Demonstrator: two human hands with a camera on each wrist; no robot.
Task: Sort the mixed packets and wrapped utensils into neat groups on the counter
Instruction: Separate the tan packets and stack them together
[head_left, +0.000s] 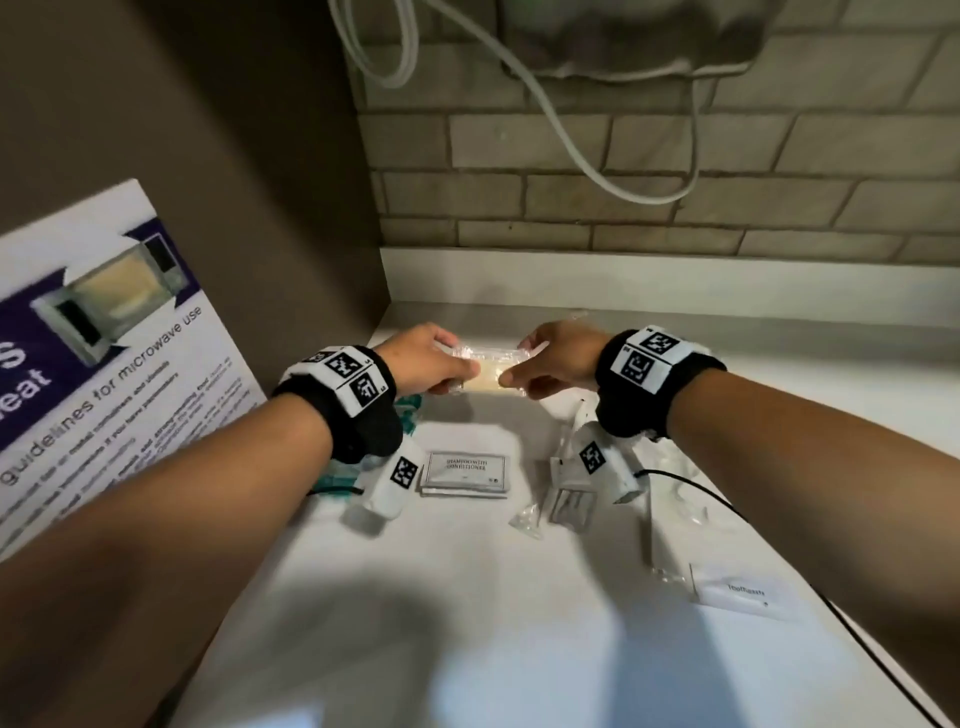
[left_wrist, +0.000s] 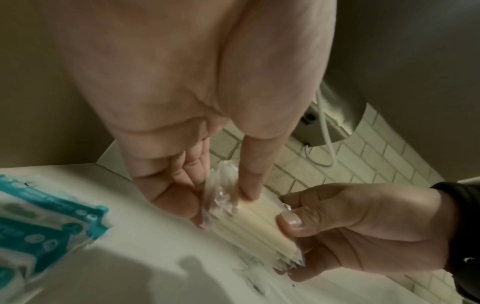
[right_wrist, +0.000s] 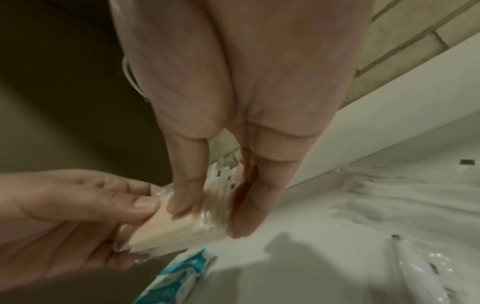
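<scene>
A stack of clear-wrapped, cream-coloured sticks (head_left: 487, 370) is held just above the white counter (head_left: 467, 597) near the back left corner. My left hand (head_left: 441, 366) pinches its left end between thumb and fingers, and my right hand (head_left: 530, 364) pinches its right end. The left wrist view shows the stack (left_wrist: 254, 224) between my left hand (left_wrist: 215, 201) and my right hand (left_wrist: 293, 224); in the right wrist view the stack (right_wrist: 182, 226) sits under my right hand (right_wrist: 205, 211). Teal-and-white packets (left_wrist: 46, 226) lie on the counter at the left.
A shampoo sachet pile (head_left: 465, 474) lies mid-counter, with a clear-wrapped item (head_left: 569, 499), a small clear packet (head_left: 527, 519) and a white toothpaste box (head_left: 743, 597) to the right. A microwave guideline sign (head_left: 104, 364) leans at the left wall. A black cable (head_left: 857, 639) runs along the right edge.
</scene>
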